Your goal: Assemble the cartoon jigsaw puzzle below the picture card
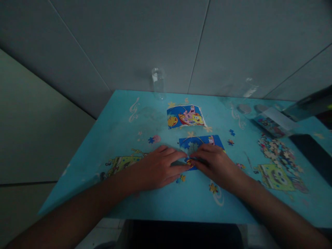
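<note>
Centre frame: puzzle point(202, 141) partly joined — gap showed; loose pieces point(280, 152) lay right. Left hand point(164, 167), right hand point(214, 159) half-curled at it — any hold couldn't be told.

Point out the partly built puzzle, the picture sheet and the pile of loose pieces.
Partly built puzzle point(201, 140), head view: its blue upper part.
Picture sheet point(185, 117), head view: its middle.
Pile of loose pieces point(280, 154), head view: its middle.
</note>
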The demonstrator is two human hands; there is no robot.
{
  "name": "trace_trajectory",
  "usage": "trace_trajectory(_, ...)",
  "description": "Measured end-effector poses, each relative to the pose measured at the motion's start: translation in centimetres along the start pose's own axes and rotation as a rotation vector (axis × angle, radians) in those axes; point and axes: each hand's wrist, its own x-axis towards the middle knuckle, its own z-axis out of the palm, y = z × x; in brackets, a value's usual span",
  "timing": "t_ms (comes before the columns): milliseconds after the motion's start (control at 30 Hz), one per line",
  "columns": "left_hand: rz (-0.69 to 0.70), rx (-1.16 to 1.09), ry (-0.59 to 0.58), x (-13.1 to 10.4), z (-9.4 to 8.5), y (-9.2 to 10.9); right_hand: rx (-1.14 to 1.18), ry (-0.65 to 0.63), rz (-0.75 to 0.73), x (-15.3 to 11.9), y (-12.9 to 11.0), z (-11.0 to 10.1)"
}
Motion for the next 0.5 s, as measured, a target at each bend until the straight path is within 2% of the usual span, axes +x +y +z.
trace_trajectory(200, -0.008, -0.015, 0.016, 0.1, -0.1, 0.1, 0.061, 0.039, 0.000, 0.3, -0.2, 0.1)
trace_trajectory(367, -0.003, -0.003, 0.052, 0.1, -0.1, 0.1, 0.141, 0.061, 0.083, 0.1, -0.2, -1.4)
trace_trajectory(433, 0.010, 0.012, 0.055, 0.1, -0.1, 0.0, 0.195, 0.012, 0.108, -0.2, -0.4, -2.1)
trace_trajectory(500, 0.021, 0.020, 0.049, 0.1, 0.0, -0.1, 0.242, -0.098, 0.067, -0.7, -0.7, -2.6)
